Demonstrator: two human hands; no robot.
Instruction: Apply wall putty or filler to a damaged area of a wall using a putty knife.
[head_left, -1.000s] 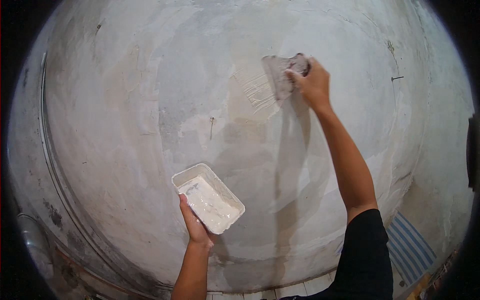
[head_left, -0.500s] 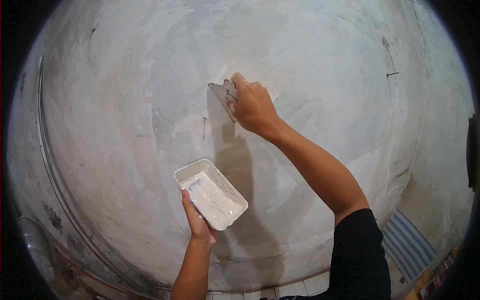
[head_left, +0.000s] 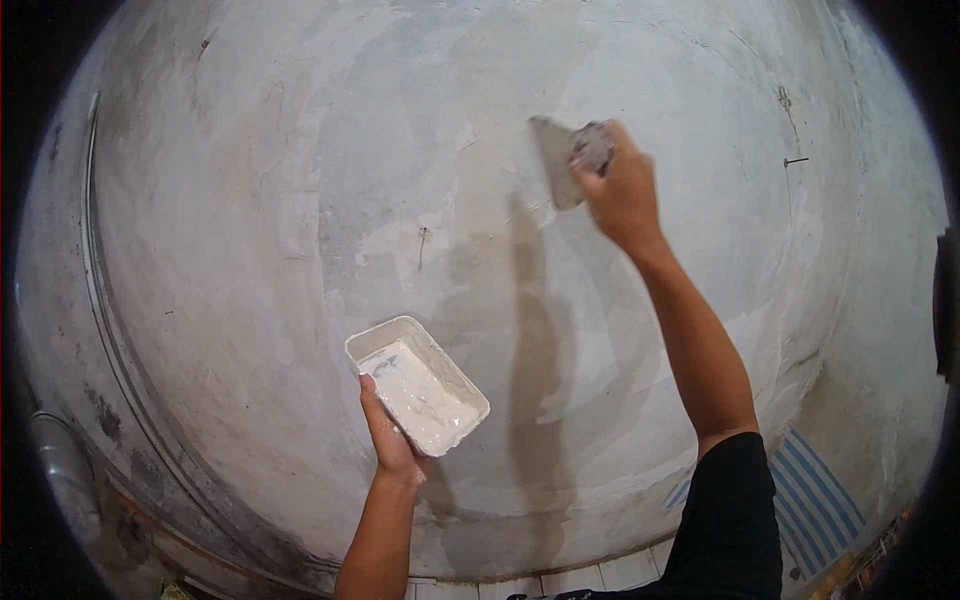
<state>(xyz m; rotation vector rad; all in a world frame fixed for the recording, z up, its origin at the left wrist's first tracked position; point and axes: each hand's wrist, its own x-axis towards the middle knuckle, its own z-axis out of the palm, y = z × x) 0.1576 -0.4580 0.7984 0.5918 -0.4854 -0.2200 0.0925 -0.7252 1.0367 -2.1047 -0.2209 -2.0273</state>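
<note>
**Putty knife on the wall, tray held below**

While the head view looks straight at a grey, patchy plastered wall [head_left: 300, 200], the right hand [head_left: 622, 195] is raised high and right of centre, its fingers [head_left: 600, 185] closed around the handle of a putty knife [head_left: 560, 165]. Its flat blade points up and to the left and lies against the wall — smeared with pale filler, like the handle. A dark shadow of the arm falls on the wall just left of the forearm, running down from the blade.

Lower and left of centre, the left hand [head_left: 392, 440] holds a white rectangular tray [head_left: 417, 382] from beneath, fingers wrapped up along its near edge. White filler covers the bottom of the tray, which is tilted with its open side toward the camera — well apart from the knife.

At the left, a thin pipe [head_left: 95, 290] curves down the wall. 1 small nail [head_left: 795, 160] sticks out at the upper right. A blue-and-white striped cloth [head_left: 815, 500] lies at the lower right, beside the black sleeve [head_left: 730, 520].
</note>
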